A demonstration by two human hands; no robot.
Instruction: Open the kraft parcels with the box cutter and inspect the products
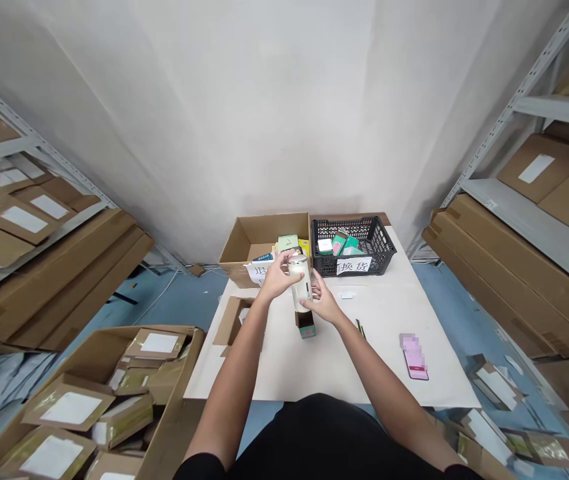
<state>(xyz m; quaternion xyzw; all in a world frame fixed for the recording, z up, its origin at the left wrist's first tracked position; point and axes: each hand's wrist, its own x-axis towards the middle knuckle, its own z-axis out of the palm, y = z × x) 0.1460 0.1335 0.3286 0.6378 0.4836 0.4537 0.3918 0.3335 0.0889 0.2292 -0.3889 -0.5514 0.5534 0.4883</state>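
Observation:
A white cylinder with a silvery top, like a bottle or can [300, 279], is held upright between both hands above the white table. My left hand [278, 277] grips its upper left side, fingers curled near the top. On the lower right side, my right hand [325, 303] presses its thumb against it, with the other fingers curled behind. Directly below the cylinder stands a small green and brown box [307, 331] with a dark open top. An opened cardboard box [227, 321] lies to the left, partly behind my left forearm.
A cardboard box [254, 230] of small packages and a black crate [383, 257] stand at the table's back. A phone [415, 360] and a cutter [360, 328] lie right. A large carton [191, 363] of parcels is at lower left. Shelves [559, 110] flank both sides.

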